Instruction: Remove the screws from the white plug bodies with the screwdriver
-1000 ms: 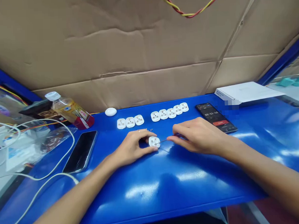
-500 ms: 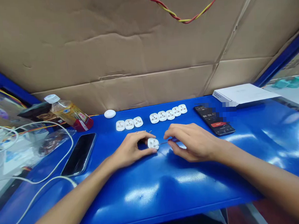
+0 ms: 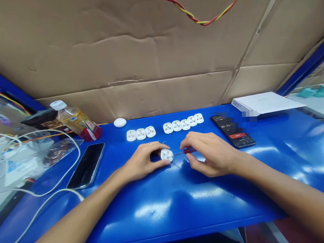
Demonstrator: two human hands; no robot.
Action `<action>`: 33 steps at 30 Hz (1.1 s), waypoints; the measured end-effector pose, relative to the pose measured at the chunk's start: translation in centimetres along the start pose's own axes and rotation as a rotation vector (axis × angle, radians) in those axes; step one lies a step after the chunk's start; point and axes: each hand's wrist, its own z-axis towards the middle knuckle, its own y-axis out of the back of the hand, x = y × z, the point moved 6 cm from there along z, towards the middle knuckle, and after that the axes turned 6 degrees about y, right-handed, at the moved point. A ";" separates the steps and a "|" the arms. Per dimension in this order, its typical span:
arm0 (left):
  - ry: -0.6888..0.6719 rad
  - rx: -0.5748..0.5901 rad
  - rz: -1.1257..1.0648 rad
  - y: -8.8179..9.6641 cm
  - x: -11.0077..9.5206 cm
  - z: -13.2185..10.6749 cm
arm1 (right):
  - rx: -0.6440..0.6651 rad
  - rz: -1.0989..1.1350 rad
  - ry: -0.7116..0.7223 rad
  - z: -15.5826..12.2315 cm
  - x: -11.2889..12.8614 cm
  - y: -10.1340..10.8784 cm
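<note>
My left hand [image 3: 146,159] pinches a small white rounded-square plastic piece with metal contacts [image 3: 166,155], its face turned toward me. The piece resembles part of a plug or socket. In my right hand [image 3: 209,153] is a screwdriver with a red handle [image 3: 188,150]; its thin shaft points left and the tip meets the face of the white piece. Beyond my hands lie similar white pieces in two rows: three on the left [image 3: 140,133] and several on the right [image 3: 185,124]. A few tiny metal bits, perhaps screws [image 3: 164,142], lie just behind my left hand.
On the blue table [image 3: 161,222] are a black phone [image 3: 86,166] at left, another phone showing a timer [image 3: 233,131] at right, and a white box [image 3: 268,101]. A drink bottle [image 3: 77,119], white cables [image 3: 54,189] and a white oval object [image 3: 120,122] are on the left.
The fingers of my right hand have shifted slightly on the screwdriver, and more of its red handle shows. The tip stays at the white piece in my left hand. The view has moved slightly.
</note>
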 end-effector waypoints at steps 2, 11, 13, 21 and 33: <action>-0.012 -0.006 0.016 0.0 -0.1 0.0 | 0.027 -0.037 -0.021 -0.1 -0.2 -0.1; -0.015 0.005 0.021 0.0 -0.1 -0.1 | -0.055 -0.042 0.053 0.0 0.3 0.2; -0.022 0.002 0.017 0.0 -0.1 -0.1 | -0.043 -0.079 0.044 -0.1 0.2 0.1; -0.022 -0.001 0.011 0.0 0.0 -0.2 | -0.088 -0.067 0.133 0.1 0.9 0.1; -0.032 -0.011 0.028 0.0 -0.3 -0.1 | -0.076 -0.130 0.211 0.2 1.5 0.2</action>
